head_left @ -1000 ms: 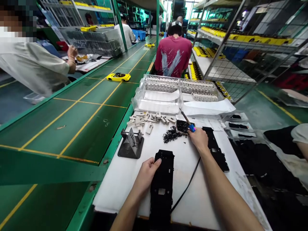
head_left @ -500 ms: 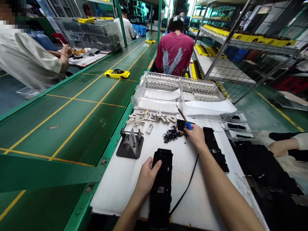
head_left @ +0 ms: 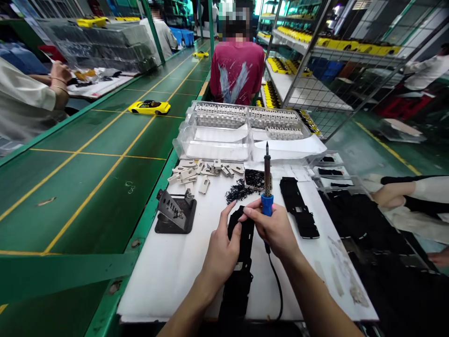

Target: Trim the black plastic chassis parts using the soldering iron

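Observation:
A long black plastic plate (head_left: 244, 251) lies lengthwise in front of me on the white worktop. My left hand (head_left: 224, 248) grips its left side, thumb on top and index finger raised along the far end. In my right hand (head_left: 275, 224) is a blue-handled soldering iron (head_left: 267, 187), tip pointing up. The thumb and index fingertips of that hand come together over the plate's far end; whether they pinch a small part cannot be made out. Just beyond lies a pile of small black pieces (head_left: 240, 191) beside a small box (head_left: 255, 179) full of them.
A metal iron stand (head_left: 175, 213) and several pale blocks (head_left: 204, 185) are on the left. Another black plate (head_left: 299, 206) lies right. Clear trays (head_left: 217, 145) stand behind. A green conveyor (head_left: 115, 187) carries a yellow toy car (head_left: 149, 107). Co-workers sit nearby.
My right hand has come back from the small black pieces to the plate's far end, and the soldering iron has swung upright. My left index finger has lifted. The view has turned slightly right.

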Available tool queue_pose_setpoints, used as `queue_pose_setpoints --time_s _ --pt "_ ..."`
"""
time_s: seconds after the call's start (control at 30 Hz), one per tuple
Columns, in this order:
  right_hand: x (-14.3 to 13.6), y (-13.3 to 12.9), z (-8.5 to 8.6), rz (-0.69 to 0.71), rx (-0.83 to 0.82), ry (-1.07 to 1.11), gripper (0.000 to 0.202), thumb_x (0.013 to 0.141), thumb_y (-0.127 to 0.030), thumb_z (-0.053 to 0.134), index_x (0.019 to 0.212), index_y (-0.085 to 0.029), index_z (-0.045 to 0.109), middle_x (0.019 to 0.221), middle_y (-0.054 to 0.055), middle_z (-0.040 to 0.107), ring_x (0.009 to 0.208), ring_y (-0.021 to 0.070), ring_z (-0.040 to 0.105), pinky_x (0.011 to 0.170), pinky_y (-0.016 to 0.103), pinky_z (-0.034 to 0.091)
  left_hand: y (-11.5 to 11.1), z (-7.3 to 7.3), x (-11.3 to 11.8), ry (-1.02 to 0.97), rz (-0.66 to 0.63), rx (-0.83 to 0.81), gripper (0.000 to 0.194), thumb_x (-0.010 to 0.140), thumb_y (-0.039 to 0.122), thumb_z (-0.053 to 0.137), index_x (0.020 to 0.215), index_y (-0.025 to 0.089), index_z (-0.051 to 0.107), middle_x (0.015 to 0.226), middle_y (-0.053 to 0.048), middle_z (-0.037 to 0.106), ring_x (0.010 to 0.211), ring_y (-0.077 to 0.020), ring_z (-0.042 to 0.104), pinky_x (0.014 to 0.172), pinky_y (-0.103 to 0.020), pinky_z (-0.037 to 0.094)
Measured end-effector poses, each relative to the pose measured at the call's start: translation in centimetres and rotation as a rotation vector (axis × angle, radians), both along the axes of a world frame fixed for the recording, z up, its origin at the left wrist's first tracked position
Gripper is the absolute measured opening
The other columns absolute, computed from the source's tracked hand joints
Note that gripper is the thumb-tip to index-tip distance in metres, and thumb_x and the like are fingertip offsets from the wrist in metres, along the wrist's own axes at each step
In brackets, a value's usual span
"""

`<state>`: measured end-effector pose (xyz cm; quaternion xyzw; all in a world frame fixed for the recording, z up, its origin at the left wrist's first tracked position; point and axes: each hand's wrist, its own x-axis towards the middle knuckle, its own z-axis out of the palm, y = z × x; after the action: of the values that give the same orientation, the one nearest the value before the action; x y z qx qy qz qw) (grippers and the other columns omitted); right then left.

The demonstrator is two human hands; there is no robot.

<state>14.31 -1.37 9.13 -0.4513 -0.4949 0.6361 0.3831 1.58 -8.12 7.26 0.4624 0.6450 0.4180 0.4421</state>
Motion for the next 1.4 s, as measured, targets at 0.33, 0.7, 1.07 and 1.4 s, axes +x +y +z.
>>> queue_pose_setpoints --time_s 0.33,0.7,1.07,1.4 --pt "0.2 -1.2 0.1 -0.118 0.239 -0.195 0.021 0.080 -0.040 0.069 0.078 -0.019 0.067 0.071 0.001 0.063 0.064 0.0149 0.055 0.061 0.027 0.046 -1.1 1.0 1.1 -0.075 0.055 0.072 0.041 0.094 0.036 0.048 0.133 0.025 0.049 0.110 -0.005 0.069 0.081 -0.0183 0.065 0.069 -0.025 0.051" --pt "0.9 -1.5 -0.4 -0.100 0.369 -0.361 0.024 0.083 -0.044 0.065 0.080 -0.021 0.059 0.073 0.000 0.058 0.065 0.0152 0.050 0.062 0.028 0.042 -1.5 1.1 1.2 -0.074 0.035 0.091 0.042 0.093 0.037 0.048 0.132 0.023 0.052 0.093 -0.005 0.069 0.068 -0.0169 0.060 0.058 -0.024 0.048" --pt "2.0 -1.0 0.2 0.024 0.179 -0.268 0.033 0.071 -0.048 0.075 0.073 -0.020 0.058 0.068 -0.002 0.050 0.062 0.0135 0.044 0.056 0.026 0.035 -2.5 0.8 0.9 -0.049 0.041 0.107 0.039 0.092 0.041 0.050 0.125 0.021 0.057 0.066 0.000 0.058 0.053 -0.0136 0.048 0.049 -0.023 0.036" --pt "2.6 -1.1 -0.4 0.130 0.028 -0.157 0.037 0.064 -0.047 0.080 0.066 -0.018 0.056 0.061 -0.005 0.045 0.059 0.0111 0.038 0.055 0.025 0.031 -2.3 1.1 0.7 0.051 -0.014 0.027 0.038 0.094 0.044 0.045 0.120 0.022 0.061 0.064 0.001 0.059 0.048 -0.0121 0.042 0.045 -0.022 0.030"
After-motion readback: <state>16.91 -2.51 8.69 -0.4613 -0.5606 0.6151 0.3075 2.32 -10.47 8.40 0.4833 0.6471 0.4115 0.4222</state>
